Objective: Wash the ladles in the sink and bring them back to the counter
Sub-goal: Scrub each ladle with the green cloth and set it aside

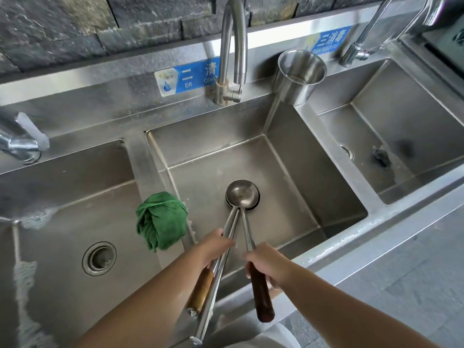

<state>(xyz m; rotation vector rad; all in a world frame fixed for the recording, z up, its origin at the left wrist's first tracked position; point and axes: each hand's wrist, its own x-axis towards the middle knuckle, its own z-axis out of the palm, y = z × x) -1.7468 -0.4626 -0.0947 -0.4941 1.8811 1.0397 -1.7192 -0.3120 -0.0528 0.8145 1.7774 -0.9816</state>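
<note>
Steel middle sink basin [288,156] holds stacked ladles [242,195], left hand [213,244] and right hand [266,259] clenched around handles; probably pre-rinse, faucet [232,46] needs opening.

I have both bare forearms reaching forward and down, left hand [215,243] and right hand [267,259] side by side, fingers [251,257] curled closed.

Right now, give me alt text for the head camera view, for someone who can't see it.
Two bare hands hold long steel ladles with their stacked bowls low in the empty middle basin of a three-basin stainless sink: the left hand grips two, the right hand one with a dark wooden handle. A bunched green cloth sits on the divider, and the curved faucet is dry.
</note>
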